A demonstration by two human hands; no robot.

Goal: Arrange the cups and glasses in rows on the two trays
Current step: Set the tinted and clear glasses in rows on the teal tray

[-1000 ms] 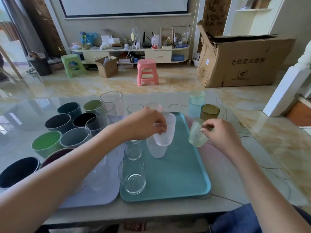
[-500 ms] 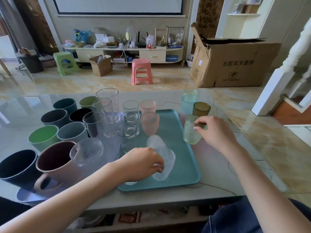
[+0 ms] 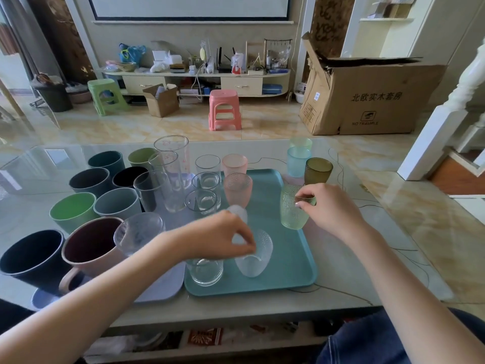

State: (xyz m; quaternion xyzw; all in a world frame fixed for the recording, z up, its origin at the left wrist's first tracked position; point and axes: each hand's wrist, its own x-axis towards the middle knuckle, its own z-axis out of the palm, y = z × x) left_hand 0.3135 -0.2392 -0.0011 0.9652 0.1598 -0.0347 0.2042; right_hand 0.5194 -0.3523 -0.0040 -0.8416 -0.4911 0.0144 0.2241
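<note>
My left hand (image 3: 223,237) grips the rim of a frosted clear textured cup (image 3: 253,254), which stands at the near middle of the teal tray (image 3: 294,261). Another frosted cup (image 3: 238,212) peeks out just behind that hand. My right hand (image 3: 330,208) pinches the rim of a pale green textured cup (image 3: 292,208) at the tray's right edge. A column of clear glasses (image 3: 203,203) and pink cups (image 3: 237,189) fills the tray's left side. The lavender tray (image 3: 160,290) on the left bears mugs (image 3: 89,246) and tall glasses (image 3: 173,174).
A blue cup (image 3: 298,161), a light green cup (image 3: 300,143) and an amber cup (image 3: 318,170) stand on the glass table beyond the teal tray's right corner. Thin cables (image 3: 338,292) run across the table on the right. The table's front edge is near my lap.
My left hand has brought the frosted cup from mid-tray height down and toward me, setting it at the tray's near middle. My right hand has lowered the green cup onto the tray's right edge.
</note>
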